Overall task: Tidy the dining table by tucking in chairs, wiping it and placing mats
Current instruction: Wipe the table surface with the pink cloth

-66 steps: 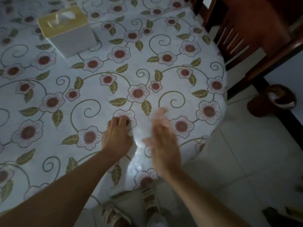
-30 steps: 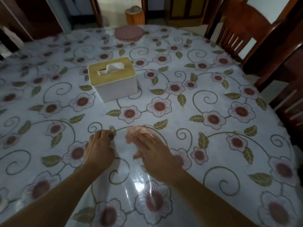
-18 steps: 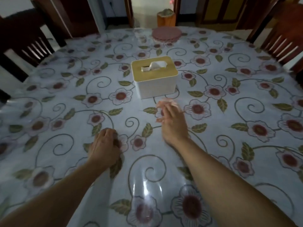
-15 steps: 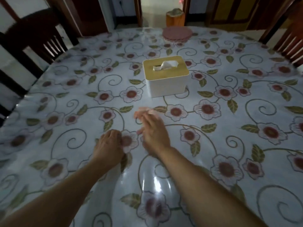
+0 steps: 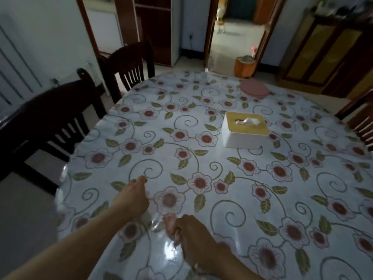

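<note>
Wiping seems underway: the right hand grips a pinkish cloth on the table; the left hand, fingers curled, presses nearby. Next: sweep toward the tissue box at one o'clock.

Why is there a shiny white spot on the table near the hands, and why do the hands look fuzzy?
Head view: the shiny spot is glare, light bouncing off the glossy table cover; the right hand and left hand look smeared, probably motion blur; the room is dim, and the wide lens bends the table's edges.

No readable text, label, brand, number or sign appears on anything here.
</note>
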The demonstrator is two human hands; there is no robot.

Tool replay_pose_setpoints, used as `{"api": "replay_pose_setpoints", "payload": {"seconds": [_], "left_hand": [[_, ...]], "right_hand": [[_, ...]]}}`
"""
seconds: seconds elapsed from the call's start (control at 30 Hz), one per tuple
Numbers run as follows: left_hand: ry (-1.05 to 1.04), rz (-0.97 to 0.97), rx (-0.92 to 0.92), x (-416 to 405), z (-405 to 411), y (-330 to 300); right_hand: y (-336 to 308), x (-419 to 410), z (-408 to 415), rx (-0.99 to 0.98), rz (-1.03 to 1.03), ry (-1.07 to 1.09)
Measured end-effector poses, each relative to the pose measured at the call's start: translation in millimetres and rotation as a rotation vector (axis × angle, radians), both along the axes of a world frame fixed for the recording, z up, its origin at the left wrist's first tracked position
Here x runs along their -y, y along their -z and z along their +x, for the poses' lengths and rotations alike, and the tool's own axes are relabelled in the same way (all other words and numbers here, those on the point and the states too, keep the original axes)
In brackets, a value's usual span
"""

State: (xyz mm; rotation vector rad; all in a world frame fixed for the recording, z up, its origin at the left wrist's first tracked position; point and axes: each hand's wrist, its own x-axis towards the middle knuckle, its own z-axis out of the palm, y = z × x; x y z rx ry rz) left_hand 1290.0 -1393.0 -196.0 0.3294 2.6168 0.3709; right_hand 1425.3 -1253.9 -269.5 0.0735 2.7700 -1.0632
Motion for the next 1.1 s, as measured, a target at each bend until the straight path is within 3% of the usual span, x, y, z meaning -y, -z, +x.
{"api": "replay_pose_setpoints", "payload": {"seconds": [0.13,0.3,0.57,0.8,1.1], "left_hand": [[0.073,0.063,-0.001,43.5,-15.1,-37.8],[0.232,0.084,-0.026,99.5,-38.7,-77.6],[0.411,0.137,-0.039,177.1,-76.0,-126.2],[0.508,0.082,0.001,203.3,-129.0,-132.6],[0.609,0.011,-0.004,182.6,-229.5,-138.8]], "right_hand": [[-50.8,36.7,-20.6,-0.001,0.022,0.185],[-102.5,99.0,-55.2,-0.040,0.231,0.214],[-161.0,179.2,-105.0,-0.076,0.311,0.350],[-164.2,197.3,-142.3,-0.034,0.303,0.500],[-170.0,180.4,-262.2,-0.005,0.301,0.650]]}}
